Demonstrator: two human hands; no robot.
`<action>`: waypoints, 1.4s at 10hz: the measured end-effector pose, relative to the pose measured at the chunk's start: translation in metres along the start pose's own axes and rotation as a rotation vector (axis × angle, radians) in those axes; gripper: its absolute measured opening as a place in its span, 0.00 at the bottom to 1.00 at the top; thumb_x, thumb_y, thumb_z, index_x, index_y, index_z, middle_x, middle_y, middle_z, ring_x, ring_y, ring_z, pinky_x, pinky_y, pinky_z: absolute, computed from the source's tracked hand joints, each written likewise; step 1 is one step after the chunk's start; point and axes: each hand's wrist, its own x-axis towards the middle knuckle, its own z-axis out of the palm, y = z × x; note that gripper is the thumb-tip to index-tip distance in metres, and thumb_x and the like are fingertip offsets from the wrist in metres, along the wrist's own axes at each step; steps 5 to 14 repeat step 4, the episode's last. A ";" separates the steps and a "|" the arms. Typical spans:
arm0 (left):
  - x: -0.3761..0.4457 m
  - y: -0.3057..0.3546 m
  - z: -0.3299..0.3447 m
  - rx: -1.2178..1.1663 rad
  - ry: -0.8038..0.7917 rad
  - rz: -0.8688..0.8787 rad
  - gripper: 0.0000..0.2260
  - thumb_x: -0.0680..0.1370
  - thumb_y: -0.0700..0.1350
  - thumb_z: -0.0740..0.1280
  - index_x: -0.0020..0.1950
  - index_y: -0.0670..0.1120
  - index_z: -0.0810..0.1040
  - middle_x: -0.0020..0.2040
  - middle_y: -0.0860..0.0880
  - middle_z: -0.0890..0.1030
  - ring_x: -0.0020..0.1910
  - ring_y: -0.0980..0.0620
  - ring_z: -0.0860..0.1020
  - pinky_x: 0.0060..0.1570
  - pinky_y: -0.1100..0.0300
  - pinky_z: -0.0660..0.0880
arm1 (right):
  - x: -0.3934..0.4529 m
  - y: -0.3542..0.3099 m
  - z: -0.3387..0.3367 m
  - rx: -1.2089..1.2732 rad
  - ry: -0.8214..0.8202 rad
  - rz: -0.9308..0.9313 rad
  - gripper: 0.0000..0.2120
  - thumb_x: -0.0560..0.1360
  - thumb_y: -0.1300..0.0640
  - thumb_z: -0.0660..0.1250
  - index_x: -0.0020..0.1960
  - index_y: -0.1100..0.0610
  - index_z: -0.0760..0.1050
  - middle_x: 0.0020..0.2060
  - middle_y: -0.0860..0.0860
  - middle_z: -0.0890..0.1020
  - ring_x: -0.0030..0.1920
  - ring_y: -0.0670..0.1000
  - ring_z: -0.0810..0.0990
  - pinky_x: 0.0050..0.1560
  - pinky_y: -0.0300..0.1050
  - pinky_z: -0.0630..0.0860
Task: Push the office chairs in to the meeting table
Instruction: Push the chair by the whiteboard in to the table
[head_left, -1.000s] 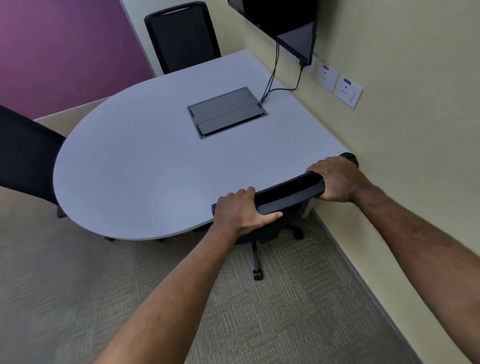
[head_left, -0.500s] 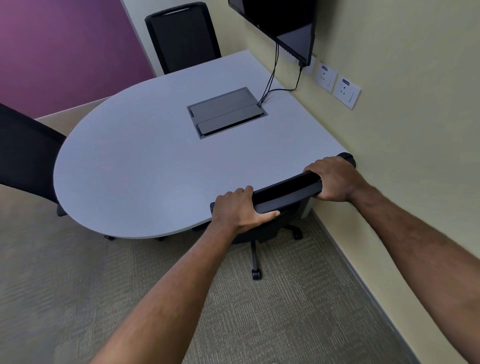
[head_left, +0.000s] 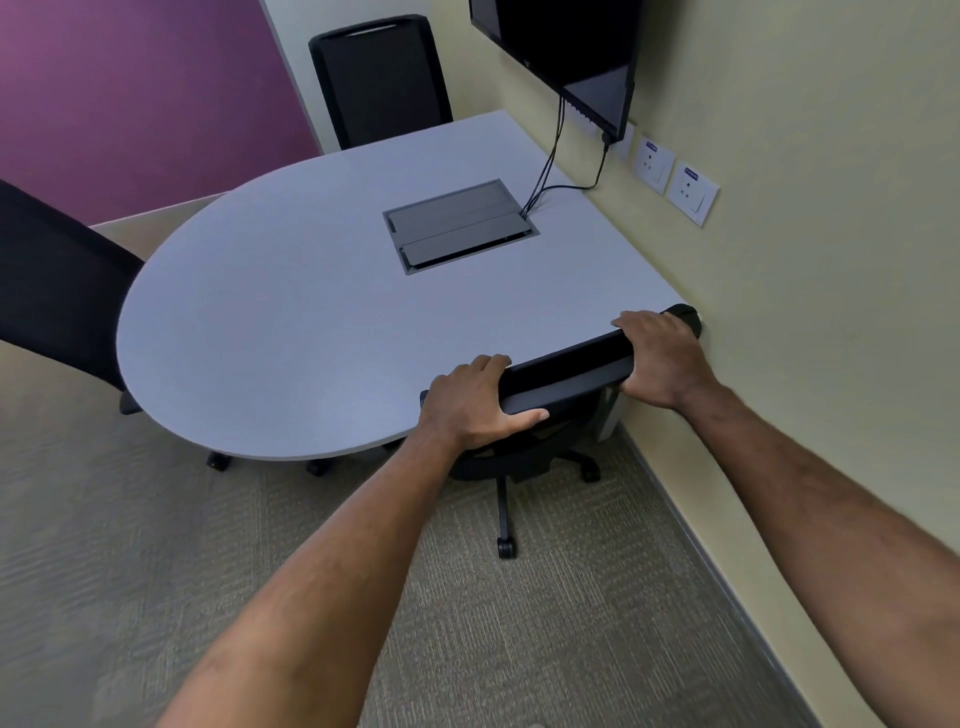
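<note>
Chairs ring the meeting table (head_left: 291, 312), taken from the left: one black mesh-backed office chair (head_left: 57, 280) at the table's rounded end, its back close to the edge; a second black chair (head_left: 382, 78) at the far side, tucked against the tabletop; and the near chair (head_left: 566, 374), which both hands grip by the top rail of its backrest. The left hand (head_left: 475, 400) is closed over the rail's left end, fingers curled over the top and thumb along the near face; the right hand (head_left: 660, 358) is wrapped around the right end, close to the wall (head_left: 779, 312). This chair sits on a castor base (head_left: 506, 545), so it should roll easily on the short carpet rather than need lifting; the rail looks rigid and makes a sound hold, though a grip this high may tilt or swivel the back if the push is uneven. Its seat is hidden under the tabletop. Compared with half a second ago almost nothing differs: the grip is the same and the backrest sits at the table edge as before, so the chair seems fully in.
</note>
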 end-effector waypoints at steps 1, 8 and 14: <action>-0.010 -0.010 -0.004 0.015 -0.036 0.019 0.45 0.71 0.82 0.56 0.78 0.53 0.66 0.76 0.50 0.72 0.70 0.44 0.75 0.68 0.40 0.71 | -0.013 -0.014 0.005 0.015 -0.042 0.064 0.50 0.69 0.46 0.79 0.83 0.57 0.61 0.84 0.55 0.62 0.85 0.58 0.57 0.85 0.61 0.54; -0.076 -0.049 -0.020 0.071 0.008 -0.061 0.44 0.79 0.76 0.50 0.86 0.50 0.49 0.87 0.48 0.48 0.85 0.46 0.49 0.81 0.39 0.43 | -0.076 -0.056 0.014 0.066 0.112 0.077 0.50 0.73 0.45 0.76 0.86 0.59 0.55 0.86 0.57 0.55 0.87 0.58 0.50 0.86 0.60 0.48; -0.076 -0.049 -0.020 0.071 0.008 -0.061 0.44 0.79 0.76 0.50 0.86 0.50 0.49 0.87 0.48 0.48 0.85 0.46 0.49 0.81 0.39 0.43 | -0.076 -0.056 0.014 0.066 0.112 0.077 0.50 0.73 0.45 0.76 0.86 0.59 0.55 0.86 0.57 0.55 0.87 0.58 0.50 0.86 0.60 0.48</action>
